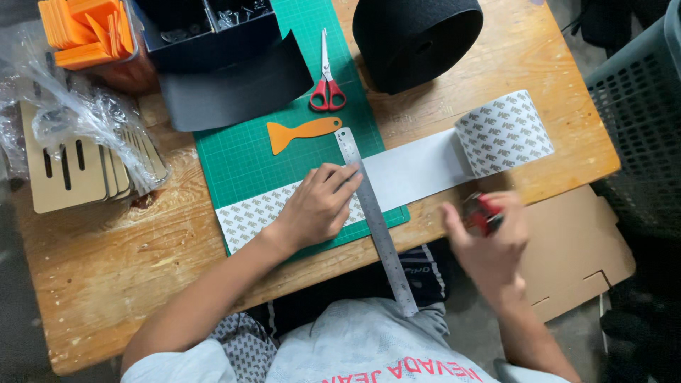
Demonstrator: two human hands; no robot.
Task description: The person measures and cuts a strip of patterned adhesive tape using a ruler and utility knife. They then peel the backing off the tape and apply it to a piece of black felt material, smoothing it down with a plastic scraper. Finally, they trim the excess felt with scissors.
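Observation:
My left hand (319, 206) lies flat on a patterned white strip (248, 213) of wide tape and presses its fingertips against a steel ruler (376, 220) laid across the strip. The strip runs right as a plain grey band (415, 170) to its patterned roll (504, 132). My right hand (486, 245) hovers blurred near the table's front edge, closed around a small red and black tool (481, 211), likely a cutter. The strip rests on a green cutting mat (248, 156).
Red-handled scissors (327, 89) and an orange scraper (301, 132) lie on the mat. A black roll (415, 39), a curled black sheet (237, 89), dark bins (206, 28), orange pieces (85, 32), bagged wooden pieces (78, 152) and a grey crate (642, 106) surround it. Cardboard (574, 255) lies below the table.

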